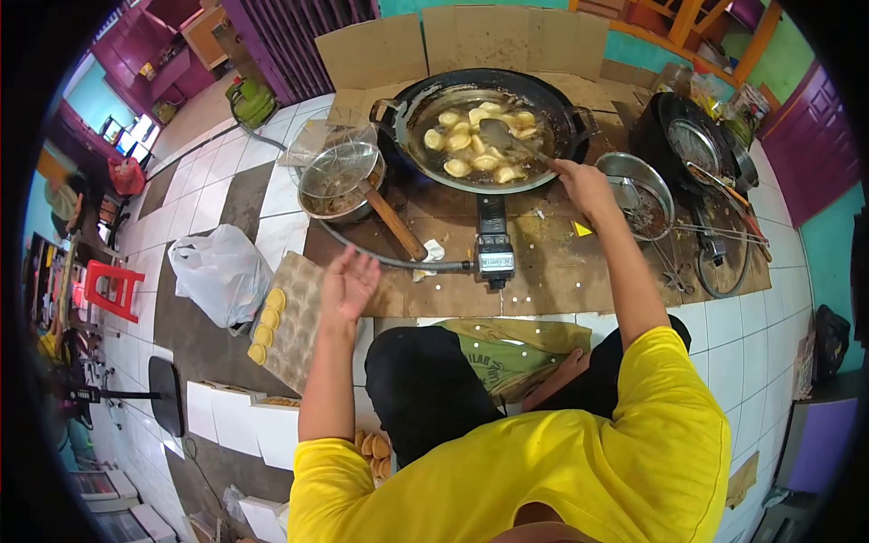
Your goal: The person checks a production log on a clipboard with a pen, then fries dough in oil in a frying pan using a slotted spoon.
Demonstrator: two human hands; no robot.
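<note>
My right hand [584, 187] is closed round the handle of a metal spatula [498, 134], whose blade is among pale yellow pastries [458, 142] in the oil of a large black wok [425, 172]. My left hand [351, 282] is empty, palm up with its fingers apart, above the right edge of a worn board [300, 308]. Several raw yellow pastries [269, 319] lie in a row along the board's left side. A wooden-handled strainer [342, 170] rests over a metal pot [348, 210], to the wok's left.
A gas hose [398, 263] runs to the stove regulator [495, 258] in front of the wok. Right of it are a metal bowl [647, 222] and a black pot [656, 136]. Cardboard screens [480, 38] stand behind. A white plastic bag [220, 271] is at left.
</note>
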